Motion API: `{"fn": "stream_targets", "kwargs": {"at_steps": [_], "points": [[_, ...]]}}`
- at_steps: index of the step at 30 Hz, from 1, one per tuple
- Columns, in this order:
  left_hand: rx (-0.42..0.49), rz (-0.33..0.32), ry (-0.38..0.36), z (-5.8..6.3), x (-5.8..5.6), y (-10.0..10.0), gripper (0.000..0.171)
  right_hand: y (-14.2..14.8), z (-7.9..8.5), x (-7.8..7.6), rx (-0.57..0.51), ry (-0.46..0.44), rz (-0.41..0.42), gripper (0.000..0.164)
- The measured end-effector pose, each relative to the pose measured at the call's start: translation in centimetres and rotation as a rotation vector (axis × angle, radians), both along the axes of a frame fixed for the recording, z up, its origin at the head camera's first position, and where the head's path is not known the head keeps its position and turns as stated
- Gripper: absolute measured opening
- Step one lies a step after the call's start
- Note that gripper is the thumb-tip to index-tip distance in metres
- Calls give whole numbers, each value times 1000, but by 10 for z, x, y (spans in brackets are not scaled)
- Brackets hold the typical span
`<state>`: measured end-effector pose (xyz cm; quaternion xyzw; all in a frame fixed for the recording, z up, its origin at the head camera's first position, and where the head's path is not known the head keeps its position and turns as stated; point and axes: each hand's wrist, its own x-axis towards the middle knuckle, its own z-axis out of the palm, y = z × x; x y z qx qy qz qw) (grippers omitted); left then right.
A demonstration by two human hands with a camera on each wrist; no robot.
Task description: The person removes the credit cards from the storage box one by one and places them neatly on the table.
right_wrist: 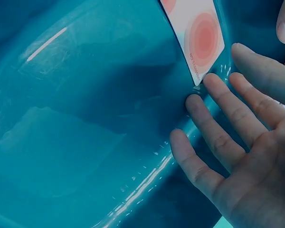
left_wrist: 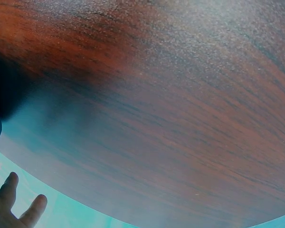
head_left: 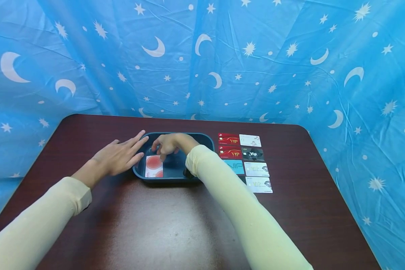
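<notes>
My left hand lies at the left end of a dark blue tray, its fingers spread and fingertips at the rim. Inside that tray, on the left side, is a white card with red circles. Over the tray reaches my right hand, its fingertips by the card's upper right edge. In the right wrist view the fingers of this hand are spread and relaxed, close to a corner of the card, with nothing gripped. Only a few fingers show in the left wrist view.
Right of the tray, several cards lie in two columns: red VIP cards, a black Vip card, a teal card and white ones. The right sleeve covers part of them. Behind the brown table hangs a blue curtain.
</notes>
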<state>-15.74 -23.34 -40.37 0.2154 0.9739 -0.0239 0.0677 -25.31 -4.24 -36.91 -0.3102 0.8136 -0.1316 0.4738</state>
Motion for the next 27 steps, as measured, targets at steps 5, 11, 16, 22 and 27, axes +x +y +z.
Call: {"fn": "stream_targets", "kwargs": {"at_steps": [5, 11, 16, 22, 27], "points": [[7, 9, -8, 0, 0, 0, 68, 1, -2, 1, -4, 7, 10, 58], [15, 5, -10, 1, 0, 0, 68, 0, -2, 2, 5, 24, 13, 58], [22, 6, -18, 1, 0, 0, 68, -1, 0, 4, 26, 28, 10, 54], [20, 3, -18, 0, 0, 0, 68, 0, 1, 5, 19, 47, 11, 54], [15, 1, -14, 0, 0, -1, 69, 1, 1, 9, -6, 136, 47, 52]]}}
